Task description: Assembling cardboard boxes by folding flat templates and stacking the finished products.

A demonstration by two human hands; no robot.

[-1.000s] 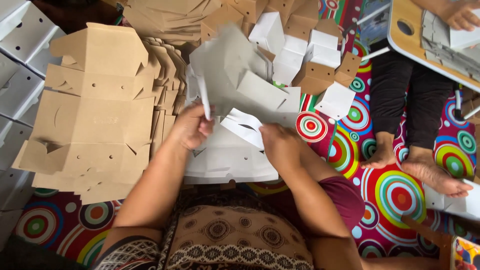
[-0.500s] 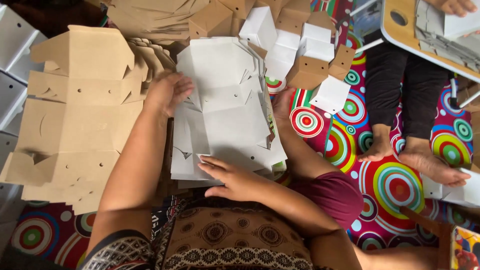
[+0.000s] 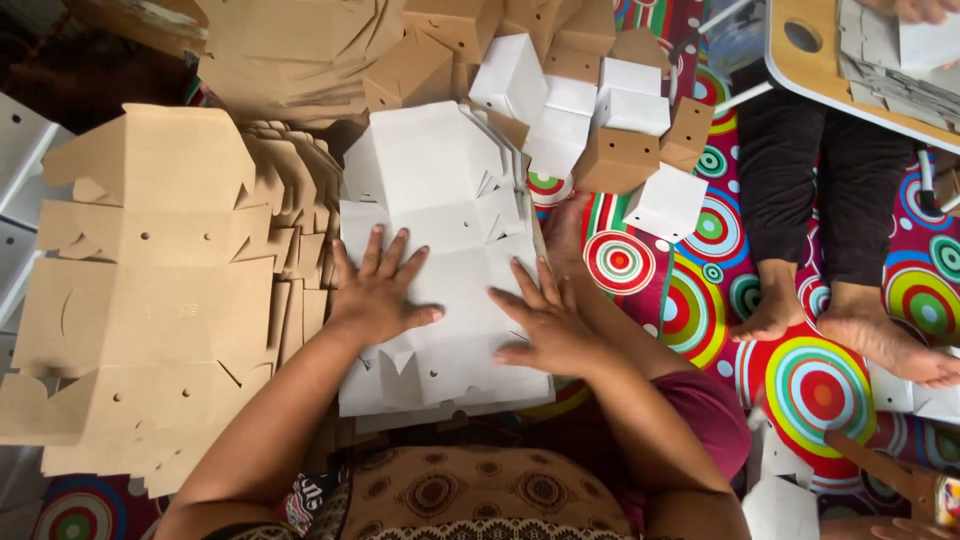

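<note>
A stack of flat white die-cut box blanks (image 3: 432, 205) lies on the floor in front of me. My left hand (image 3: 380, 285) rests palm down on the top sheet, fingers spread. My right hand (image 3: 545, 320) presses flat on the same sheet a little lower and to the right. Neither hand grips anything. To the left sits a big pile of flat brown cardboard blanks (image 3: 140, 290), untouched.
Several folded white and brown boxes (image 3: 600, 120) are heaped at the back. Another person's legs and bare feet (image 3: 850, 310) rest on the colourful circle-patterned mat (image 3: 815, 385) at right, under a small wooden table (image 3: 800, 60). More brown blanks (image 3: 290, 50) lie at the top.
A second ago my hands held a white sheet up, folding it. The sheet now lies flat on the white stack, and both hands have come down to press on it.
</note>
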